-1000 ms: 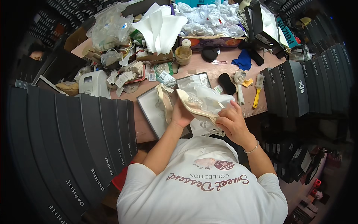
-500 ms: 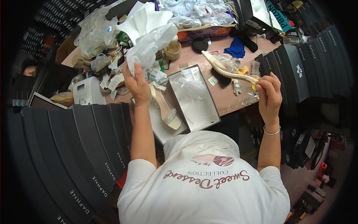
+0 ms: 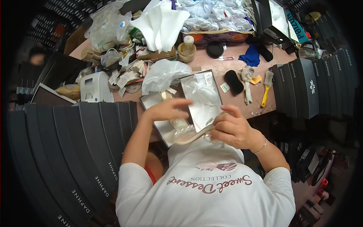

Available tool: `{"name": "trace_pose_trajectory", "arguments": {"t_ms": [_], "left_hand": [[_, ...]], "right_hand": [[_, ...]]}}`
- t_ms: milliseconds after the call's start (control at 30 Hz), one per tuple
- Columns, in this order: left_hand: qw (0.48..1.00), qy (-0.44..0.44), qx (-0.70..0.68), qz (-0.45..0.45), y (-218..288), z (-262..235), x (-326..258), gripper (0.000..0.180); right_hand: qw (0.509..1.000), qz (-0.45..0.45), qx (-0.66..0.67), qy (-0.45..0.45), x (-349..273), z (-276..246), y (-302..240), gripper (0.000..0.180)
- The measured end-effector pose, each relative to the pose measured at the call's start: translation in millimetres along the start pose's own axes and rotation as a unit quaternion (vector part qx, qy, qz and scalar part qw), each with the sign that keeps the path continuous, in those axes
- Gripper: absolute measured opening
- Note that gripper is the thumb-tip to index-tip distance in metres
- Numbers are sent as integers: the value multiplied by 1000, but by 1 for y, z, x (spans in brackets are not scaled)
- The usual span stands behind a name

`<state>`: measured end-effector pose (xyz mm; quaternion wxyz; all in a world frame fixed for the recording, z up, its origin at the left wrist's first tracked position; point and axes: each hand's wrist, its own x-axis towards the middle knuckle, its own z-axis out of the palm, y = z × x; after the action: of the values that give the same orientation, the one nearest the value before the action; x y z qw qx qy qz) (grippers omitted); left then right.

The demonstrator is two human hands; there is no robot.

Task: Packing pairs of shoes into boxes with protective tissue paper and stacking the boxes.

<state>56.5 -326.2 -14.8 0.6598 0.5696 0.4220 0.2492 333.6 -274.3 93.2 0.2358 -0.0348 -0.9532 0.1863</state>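
Observation:
My right hand is closed on a pale high-heeled sandal with a clear strap, held low near my body and blurred by motion. My left hand hovers over the left part of a shoe box, its fingers stretched and apart, slightly smeared. Under it lies the other sandal, partly covered by the hand. White tissue fills the right part of the box. Just beyond the left part rests a crumpled white plastic bag.
Dark shoe boxes stand in rows at left and right. On the pink table lie a yellow-handled brush, a black oval pad, a blue cloth and a glue jar. A white label printer sits at left.
My left hand has let go of the plastic bag and come down over the box. My right hand has brought its sandal from the right side down and inward, close to my body.

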Motion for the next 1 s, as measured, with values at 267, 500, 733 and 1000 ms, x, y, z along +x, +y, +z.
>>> {"name": "trace_pose_trajectory", "arguments": {"t_ms": [267, 500, 733, 1000], "left_hand": [[862, 20, -504, -60, -76, 90, -40, 47], [768, 285, -565, 99, -52, 55, -62, 57], [740, 324, -580, 105, -64, 65, -65, 61], [752, 290, -589, 61, -91, 79, -71, 52]], "right_hand": [[912, 410, 10, 32, -45, 136, 105, 40], [862, 356, 177, -315, -132, 219, 39, 29], [851, 456, 186, -181, -96, 149, 74, 38], [892, 431, -85, 105, -72, 128, 103, 34]]}}
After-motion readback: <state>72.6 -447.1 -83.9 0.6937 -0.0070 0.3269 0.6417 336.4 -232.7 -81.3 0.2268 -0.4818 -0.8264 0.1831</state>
